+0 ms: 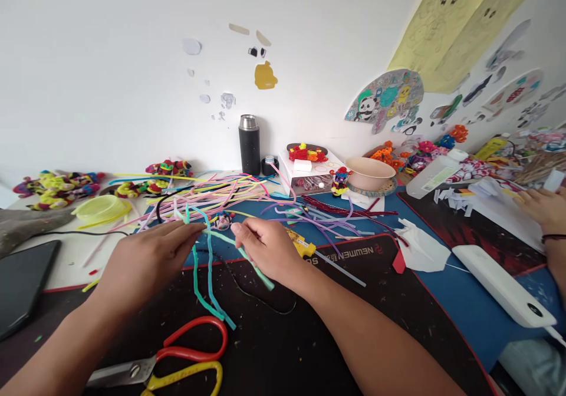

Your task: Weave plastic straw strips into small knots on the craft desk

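Note:
My left hand is closed, its fingertips pinching several pipe cleaners in green and teal. Two long ends, one green and one blue-teal pipe cleaner, hang bent down over the black mat. Opposite it, my right hand is closed in a pinch on a pale green pipe cleaner, whose tail sticks out below the fist. A small figure with a white and dark face sits just behind the fingers. Scissors with red and yellow handles lie in front of my left hand.
Loose pink and purple pipe cleaners spread behind my hands. A black flask stands by the wall, a beige bowl farther right. A yellow glue gun lies beside my right hand. Another person's hand is at the far right.

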`<state>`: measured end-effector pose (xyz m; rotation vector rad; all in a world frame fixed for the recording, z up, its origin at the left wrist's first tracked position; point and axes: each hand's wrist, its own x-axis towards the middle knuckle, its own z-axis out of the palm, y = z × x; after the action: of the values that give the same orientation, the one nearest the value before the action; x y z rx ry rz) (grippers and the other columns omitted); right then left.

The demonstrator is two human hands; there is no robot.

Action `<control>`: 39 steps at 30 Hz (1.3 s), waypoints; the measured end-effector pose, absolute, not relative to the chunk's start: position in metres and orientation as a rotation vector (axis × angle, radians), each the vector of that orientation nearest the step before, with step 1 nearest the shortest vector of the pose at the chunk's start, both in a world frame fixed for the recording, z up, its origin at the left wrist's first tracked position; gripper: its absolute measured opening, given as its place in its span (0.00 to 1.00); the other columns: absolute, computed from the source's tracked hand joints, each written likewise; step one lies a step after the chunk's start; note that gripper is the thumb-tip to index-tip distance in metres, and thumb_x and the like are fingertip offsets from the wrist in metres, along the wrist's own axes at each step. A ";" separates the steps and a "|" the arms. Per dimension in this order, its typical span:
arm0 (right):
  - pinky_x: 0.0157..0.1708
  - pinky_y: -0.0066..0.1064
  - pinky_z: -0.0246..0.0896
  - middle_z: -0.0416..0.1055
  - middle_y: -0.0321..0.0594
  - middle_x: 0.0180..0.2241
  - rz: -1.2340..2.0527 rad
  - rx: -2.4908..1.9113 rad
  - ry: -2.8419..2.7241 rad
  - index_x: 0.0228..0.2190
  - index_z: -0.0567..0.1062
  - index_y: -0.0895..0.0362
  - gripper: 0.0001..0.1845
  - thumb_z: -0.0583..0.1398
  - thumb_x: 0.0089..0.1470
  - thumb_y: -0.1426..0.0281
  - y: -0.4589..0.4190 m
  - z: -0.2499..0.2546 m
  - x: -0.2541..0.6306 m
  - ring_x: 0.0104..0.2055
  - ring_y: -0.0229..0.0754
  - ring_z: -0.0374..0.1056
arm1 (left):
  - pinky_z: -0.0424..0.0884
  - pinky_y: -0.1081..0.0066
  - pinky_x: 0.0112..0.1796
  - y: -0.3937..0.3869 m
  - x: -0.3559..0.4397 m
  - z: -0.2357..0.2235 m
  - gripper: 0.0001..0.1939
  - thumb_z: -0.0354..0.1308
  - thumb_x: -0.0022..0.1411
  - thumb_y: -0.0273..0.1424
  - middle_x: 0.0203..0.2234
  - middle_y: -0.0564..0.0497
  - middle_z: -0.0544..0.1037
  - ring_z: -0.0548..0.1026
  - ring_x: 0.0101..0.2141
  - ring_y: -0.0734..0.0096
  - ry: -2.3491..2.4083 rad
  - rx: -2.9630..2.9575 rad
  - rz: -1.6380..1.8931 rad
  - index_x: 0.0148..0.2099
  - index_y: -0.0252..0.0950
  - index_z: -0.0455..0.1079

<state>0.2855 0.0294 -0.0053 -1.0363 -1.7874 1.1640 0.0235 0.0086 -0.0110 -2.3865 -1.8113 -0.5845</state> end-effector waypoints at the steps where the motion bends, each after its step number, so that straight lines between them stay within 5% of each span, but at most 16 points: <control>1: 0.28 0.30 0.52 0.67 0.32 0.21 1.187 -1.035 -1.790 0.29 0.73 0.53 0.26 0.57 0.75 0.49 0.029 -0.006 0.285 0.24 0.38 0.63 | 0.72 0.60 0.39 0.004 0.025 -0.007 0.24 0.49 0.77 0.45 0.46 0.45 0.91 0.87 0.42 0.46 -1.807 -2.330 -0.624 0.53 0.46 0.86; 8: 0.26 0.30 0.52 0.70 0.32 0.25 1.254 -1.032 -1.814 0.36 0.76 0.52 0.19 0.62 0.72 0.51 0.027 -0.010 0.281 0.24 0.38 0.65 | 0.67 0.63 0.30 -0.009 0.044 0.014 0.25 0.48 0.75 0.43 0.30 0.46 0.91 0.85 0.28 0.52 -1.756 -2.193 -0.767 0.43 0.46 0.88; 19: 0.21 0.26 0.57 0.71 0.30 0.24 1.700 -0.863 -1.573 0.36 0.75 0.54 0.25 0.63 0.70 0.45 0.022 -0.012 0.274 0.19 0.33 0.65 | 0.69 0.60 0.34 -0.008 0.036 0.005 0.21 0.51 0.73 0.46 0.38 0.45 0.91 0.85 0.36 0.45 -1.893 -2.259 -0.750 0.47 0.49 0.86; 25: 0.19 0.24 0.56 0.69 0.28 0.20 1.757 -0.861 -1.535 0.33 0.76 0.55 0.24 0.66 0.67 0.47 0.024 -0.012 0.273 0.17 0.32 0.63 | 0.72 0.65 0.32 -0.010 0.049 0.014 0.14 0.63 0.65 0.43 0.29 0.52 0.85 0.82 0.29 0.56 -2.132 -2.241 -1.454 0.51 0.48 0.77; 29: 0.17 0.24 0.53 0.69 0.28 0.18 1.772 -0.820 -1.417 0.33 0.76 0.55 0.25 0.66 0.66 0.46 0.028 -0.010 0.274 0.16 0.33 0.62 | 0.71 0.69 0.24 -0.008 0.057 0.022 0.19 0.72 0.60 0.49 0.22 0.56 0.79 0.76 0.22 0.63 -2.322 -2.135 -2.219 0.40 0.46 0.69; 33: 0.16 0.24 0.53 0.70 0.28 0.17 1.813 -0.801 -1.391 0.34 0.77 0.56 0.26 0.66 0.66 0.45 0.030 -0.013 0.276 0.15 0.33 0.62 | 0.65 0.72 0.20 -0.006 0.062 0.020 0.27 0.75 0.54 0.59 0.20 0.52 0.76 0.71 0.20 0.69 -2.572 -2.424 -2.289 0.30 0.39 0.76; 39: 0.17 0.24 0.55 0.71 0.29 0.16 1.968 -0.808 -1.457 0.34 0.79 0.57 0.27 0.67 0.65 0.45 0.029 -0.018 0.274 0.14 0.33 0.63 | 0.67 0.72 0.22 -0.006 0.062 0.006 0.26 0.78 0.52 0.56 0.24 0.49 0.80 0.70 0.22 0.71 -2.555 -2.410 -2.369 0.29 0.37 0.83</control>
<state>0.2735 0.0285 -0.0181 -0.8078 -1.4570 1.9684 0.0619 -0.0062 0.0062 -2.4102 -2.5548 -2.3690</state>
